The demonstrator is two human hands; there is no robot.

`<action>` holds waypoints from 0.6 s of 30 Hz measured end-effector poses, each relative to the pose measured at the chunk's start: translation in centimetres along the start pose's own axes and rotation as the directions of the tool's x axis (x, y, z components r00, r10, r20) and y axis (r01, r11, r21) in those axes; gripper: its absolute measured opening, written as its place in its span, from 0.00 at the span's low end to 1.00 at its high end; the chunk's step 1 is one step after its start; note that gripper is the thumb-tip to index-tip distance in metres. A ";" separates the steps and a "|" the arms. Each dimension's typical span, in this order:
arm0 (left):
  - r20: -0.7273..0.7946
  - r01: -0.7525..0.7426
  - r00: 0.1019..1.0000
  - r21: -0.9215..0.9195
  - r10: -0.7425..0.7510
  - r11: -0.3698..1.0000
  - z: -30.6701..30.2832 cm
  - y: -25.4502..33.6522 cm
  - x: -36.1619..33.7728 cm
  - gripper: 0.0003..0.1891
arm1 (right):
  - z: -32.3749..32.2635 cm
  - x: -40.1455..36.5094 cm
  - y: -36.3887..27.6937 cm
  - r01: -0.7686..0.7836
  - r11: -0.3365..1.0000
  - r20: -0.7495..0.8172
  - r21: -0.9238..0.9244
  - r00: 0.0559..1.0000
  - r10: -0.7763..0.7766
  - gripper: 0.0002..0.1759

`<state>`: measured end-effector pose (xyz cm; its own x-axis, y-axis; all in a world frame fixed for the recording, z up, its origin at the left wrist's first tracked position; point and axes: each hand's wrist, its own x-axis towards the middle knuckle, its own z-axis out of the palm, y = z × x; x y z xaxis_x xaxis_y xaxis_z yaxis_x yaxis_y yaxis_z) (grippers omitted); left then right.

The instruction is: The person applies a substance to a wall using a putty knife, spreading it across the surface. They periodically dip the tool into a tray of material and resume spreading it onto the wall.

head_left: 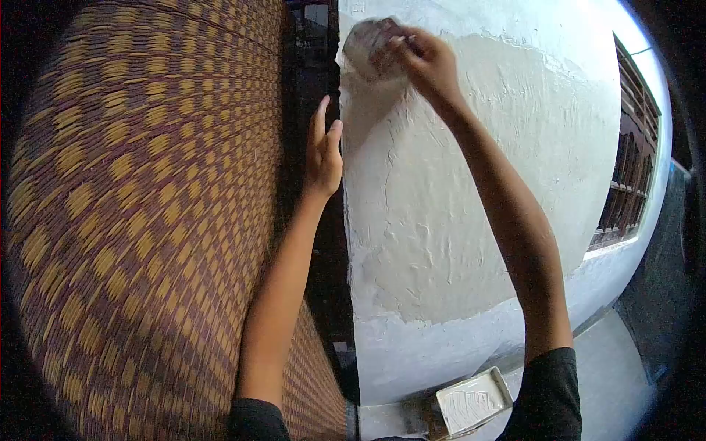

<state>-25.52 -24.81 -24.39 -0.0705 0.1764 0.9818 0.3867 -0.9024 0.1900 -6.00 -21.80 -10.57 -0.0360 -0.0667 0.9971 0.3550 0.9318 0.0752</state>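
High on the white wall, my right hand is closed on a blurred brown-and-grey hand tool; motion smears it, and I cannot tell its exact kind. The tool lies against the upper left of a cream, ridged coated patch, close to the wall's left edge. Lower down, my left hand is at that edge, fingers pointing up and thumb apart, holding nothing.
A woven mat in purple and yellow hangs along the left, with a dark gap beside it. On the floor at the wall's foot stands a rectangular tray of white paste. A barred window is at the right.
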 end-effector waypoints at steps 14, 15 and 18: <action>-0.006 -0.022 1.000 -0.028 0.022 0.999 0.1 -1.1 0.2 0.30 | -2.9 0.0 0.2 -0.320 0.947 -0.435 -0.015 0.855 0.282 0.15; 0.008 0.008 1.000 -0.035 -0.007 0.999 -0.1 -0.7 0.1 0.30 | -3.2 -0.2 -0.1 -0.303 0.952 -0.453 -0.040 0.855 0.253 0.17; -0.009 -0.007 1.000 -0.016 0.007 1.000 0.1 -1.1 0.3 0.30 | -0.7 -2.0 -0.3 -0.053 0.991 -0.188 0.123 0.979 0.076 0.18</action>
<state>-25.91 -23.71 -24.31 -0.0763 0.1666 0.9831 0.3728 -0.9097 0.1831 -5.36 -22.24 -12.60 0.1675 -0.0621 0.9839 0.2386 0.9709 0.0207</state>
